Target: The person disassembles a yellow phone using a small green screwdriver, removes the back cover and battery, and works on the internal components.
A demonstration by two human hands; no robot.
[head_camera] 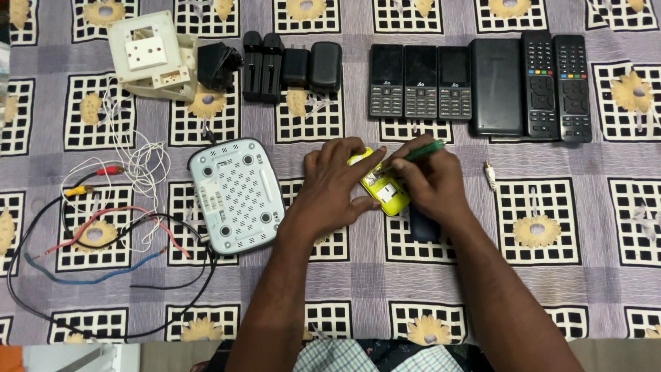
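On the patterned cloth, the left hand (335, 184) is gripping a small yellow-green device (387, 195), white label showing; the right hand (432, 182) is pinching a green screwdriver (420, 152) closed-fingered.

Both hands cover most of the yellow device (389, 195), and a dark object (421, 226) shows only partly under the right wrist. The screwdriver's tip is hidden.

Patterned cloth-covered table (358, 275), white router (237, 195) upside down, loose coloured wires (103, 234), white socket box (153, 56), black chargers (289, 65), three keypad phones (420, 83), two remotes (556, 86), small yellow device (389, 194)
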